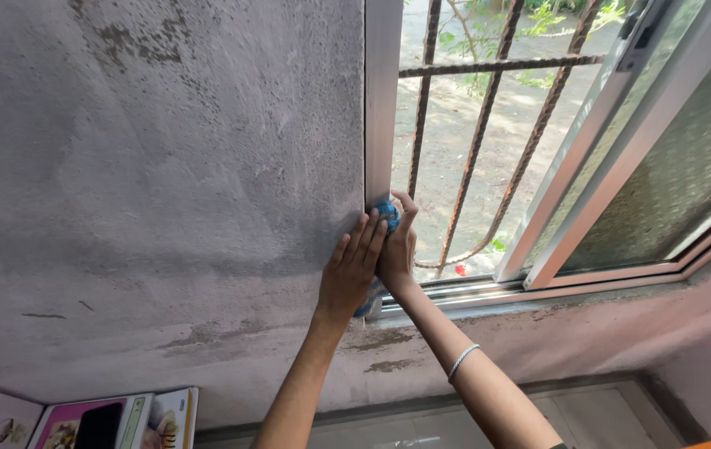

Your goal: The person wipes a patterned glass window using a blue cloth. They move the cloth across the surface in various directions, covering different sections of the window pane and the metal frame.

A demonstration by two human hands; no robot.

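My left hand [350,270] lies flat, fingers together, against the lower part of the white window frame [381,100] where it meets the wall. Pressed between both hands and the frame is a blue cloth [388,213], showing above my fingers and below my palm. My right hand [399,245], with a silver bangle [461,361] on its forearm, wraps around the cloth from the window side, thumb hooked over the top. The sliding window pane [663,166] is pushed to the right, leaving the left half open.
Rusty iron bars [488,116] fill the open window, with bare ground and green plants outside. The wall [156,166] to the left is rough grey plaster. A few colourful boxes [81,420] lie at the bottom left. The sill track [488,291] runs right.
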